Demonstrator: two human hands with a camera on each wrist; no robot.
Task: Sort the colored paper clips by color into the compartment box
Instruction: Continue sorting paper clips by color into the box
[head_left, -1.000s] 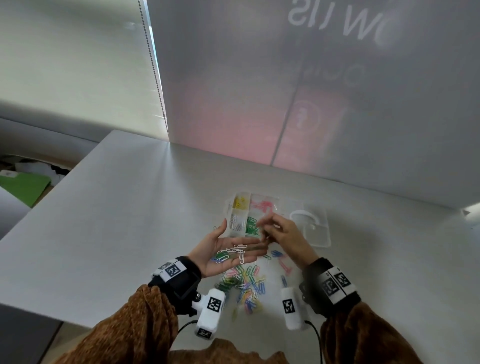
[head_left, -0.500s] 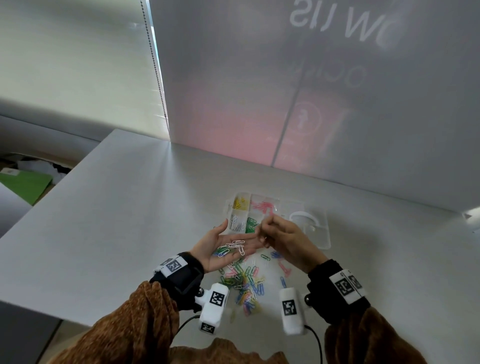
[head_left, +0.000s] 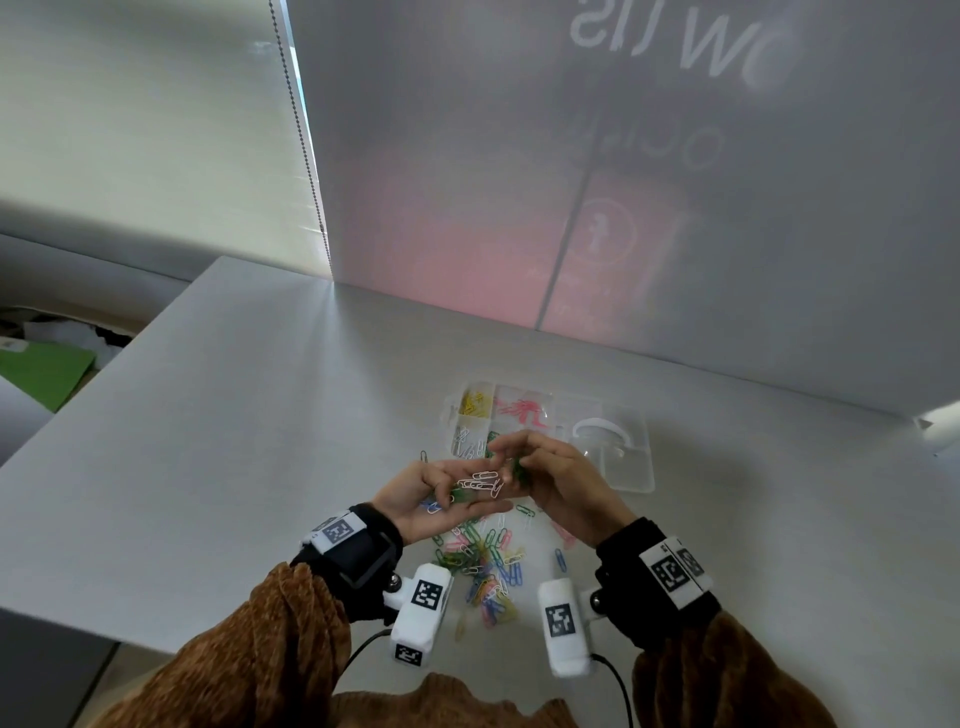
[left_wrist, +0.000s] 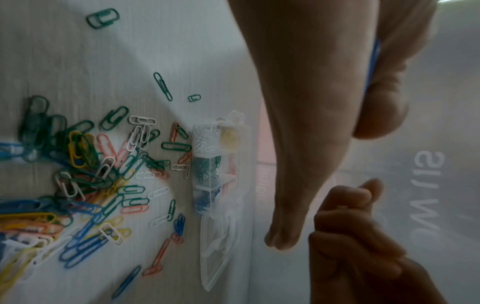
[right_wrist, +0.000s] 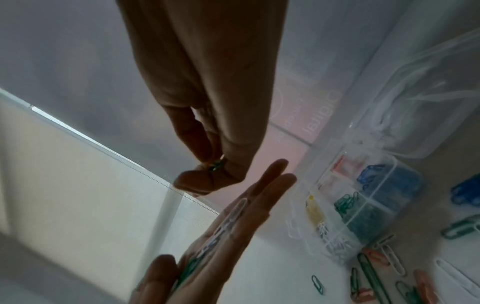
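Cupping white clips (head_left: 483, 483) palm-up, left hand (head_left: 441, 499); right hand (head_left: 558, 480) pinching above.

Left hand (head_left: 441, 493) palm-up, fingers straight, flat. Right hand (head_left: 550, 478) just right of it, fingertips pinched together over left fingertips.

The left hand (head_left: 441, 493) covers part of the box (head_left: 631, 467), so its green and blue parts are mostly hidden in the head view. The clip pinched by the right hand (right_wrist: 213, 164) is too dark to name its color. The clip pile (left_wrist: 64, 185) runs off the left wrist picture's edge.
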